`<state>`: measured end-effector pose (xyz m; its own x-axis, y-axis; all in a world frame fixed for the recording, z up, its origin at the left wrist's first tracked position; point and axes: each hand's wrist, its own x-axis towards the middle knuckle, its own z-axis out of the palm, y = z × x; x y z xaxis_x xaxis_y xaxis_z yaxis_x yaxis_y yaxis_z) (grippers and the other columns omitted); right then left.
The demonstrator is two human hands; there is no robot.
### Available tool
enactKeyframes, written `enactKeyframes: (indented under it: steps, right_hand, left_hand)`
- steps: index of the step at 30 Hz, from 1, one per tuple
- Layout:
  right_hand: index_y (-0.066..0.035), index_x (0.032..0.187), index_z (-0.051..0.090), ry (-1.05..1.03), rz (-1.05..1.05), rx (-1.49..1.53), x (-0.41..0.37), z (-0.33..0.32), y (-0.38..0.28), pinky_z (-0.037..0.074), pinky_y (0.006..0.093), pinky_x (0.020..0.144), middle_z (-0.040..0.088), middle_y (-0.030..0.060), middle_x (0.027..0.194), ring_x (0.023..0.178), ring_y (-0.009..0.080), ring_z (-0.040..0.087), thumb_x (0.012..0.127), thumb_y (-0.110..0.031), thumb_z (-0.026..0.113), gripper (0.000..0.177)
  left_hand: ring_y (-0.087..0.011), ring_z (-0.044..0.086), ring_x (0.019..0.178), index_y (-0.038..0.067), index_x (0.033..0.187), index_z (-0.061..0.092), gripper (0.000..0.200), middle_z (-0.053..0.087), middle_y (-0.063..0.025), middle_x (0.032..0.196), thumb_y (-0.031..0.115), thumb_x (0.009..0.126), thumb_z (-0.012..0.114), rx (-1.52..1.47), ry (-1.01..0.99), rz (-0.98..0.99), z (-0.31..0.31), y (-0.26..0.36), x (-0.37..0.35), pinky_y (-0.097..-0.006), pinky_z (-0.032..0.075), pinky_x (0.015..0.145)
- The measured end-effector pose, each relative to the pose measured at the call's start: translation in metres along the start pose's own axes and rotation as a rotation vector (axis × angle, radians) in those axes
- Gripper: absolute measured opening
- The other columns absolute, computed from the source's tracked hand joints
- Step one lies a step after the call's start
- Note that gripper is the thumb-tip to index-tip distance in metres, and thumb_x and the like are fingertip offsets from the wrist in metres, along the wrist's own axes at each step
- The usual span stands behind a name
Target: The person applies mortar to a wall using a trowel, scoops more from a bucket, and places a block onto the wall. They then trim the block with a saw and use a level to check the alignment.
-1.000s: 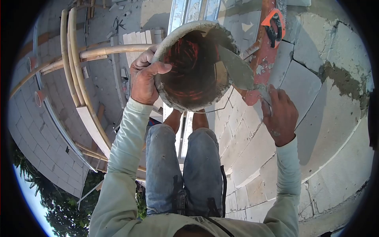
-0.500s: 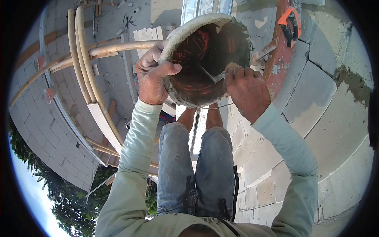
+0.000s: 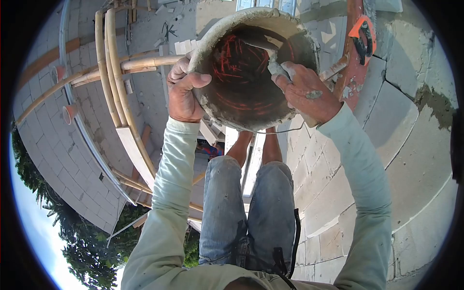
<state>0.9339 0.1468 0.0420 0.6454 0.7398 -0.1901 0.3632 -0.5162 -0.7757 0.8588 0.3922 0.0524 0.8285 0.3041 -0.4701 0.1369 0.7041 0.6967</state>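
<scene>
A round bucket [image 3: 251, 108], its rim crusted with grey mortar, is tilted so that its dark inside with orange-red scrape marks faces me. My left hand [image 3: 187, 92] grips the bucket's left rim, thumb over the edge. In my right hand [image 3: 309, 92] is the mortar-coated handle of a trowel [image 3: 271, 54], whose blade reaches into the bucket. The fingers are closed round the handle, and wet mortar sticks to the back of this hand. A thin wire handle hangs below the bucket's rim.
An orange and black handsaw [image 3: 363, 39] rests on a reddish beam [image 3: 352, 79] at the upper right. Block wall [image 3: 391, 116] fills the right side. Bamboo poles [image 3: 113, 72] and a metal rail [image 3: 89, 135] stand at left. Below the bucket, my legs are above a metal strip.
My right hand has turned and moved slightly right, with the trowel now showing more clearly inside the bucket. The bucket faces me more openly. The whole view has shifted a little.
</scene>
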Motion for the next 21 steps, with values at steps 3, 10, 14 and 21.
enactKeyframes:
  steps: [3,10,14,21]
  right_hand:
    - [0.007,0.112,0.05,-0.011,0.296,0.373,0.006,0.015,-0.019,0.047,0.0466,0.065,0.061,0.023,0.078,0.071,0.0406,0.06,0.091,-0.016,0.056,0.032]
    - [0.004,0.086,0.052,-0.219,0.026,-0.005,-0.008,0.011,-0.028,0.051,0.0469,0.071,0.059,0.0201,0.07,0.076,0.0398,0.061,0.085,-0.017,0.056,0.021]
    - [0.004,0.095,0.051,-0.309,-0.08,-0.136,-0.002,-0.008,-0.026,0.05,0.0472,0.07,0.059,0.021,0.078,0.078,0.039,0.06,0.085,-0.014,0.057,0.022]
    - [0.004,0.109,0.049,-0.253,0.022,-0.276,0.032,0.009,-0.029,0.05,0.0477,0.067,0.058,0.0211,0.084,0.078,0.0396,0.06,0.087,-0.016,0.058,0.031]
  left_hand:
    - [-0.0227,0.061,0.092,0.005,0.066,0.052,0.021,0.065,-0.0113,0.105,-0.014,0.058,0.058,-0.005,0.022,0.051,-0.002,-0.001,0.0,-0.037,0.05,0.088]
    - [-0.0223,0.06,0.095,0.004,0.065,0.054,0.02,0.065,-0.0137,0.108,-0.012,0.056,0.06,0.071,0.03,0.112,-0.015,0.003,0.0,-0.0358,0.046,0.092]
    - [-0.0217,0.059,0.097,0.004,0.062,0.053,0.019,0.065,-0.0141,0.11,-0.012,0.054,0.06,0.118,0.03,0.186,-0.016,0.005,0.003,-0.0339,0.043,0.093]
    - [-0.0201,0.059,0.096,0.003,0.062,0.052,0.018,0.065,-0.0132,0.112,-0.012,0.056,0.059,0.153,-0.023,0.244,-0.023,0.012,0.005,-0.0328,0.044,0.091]
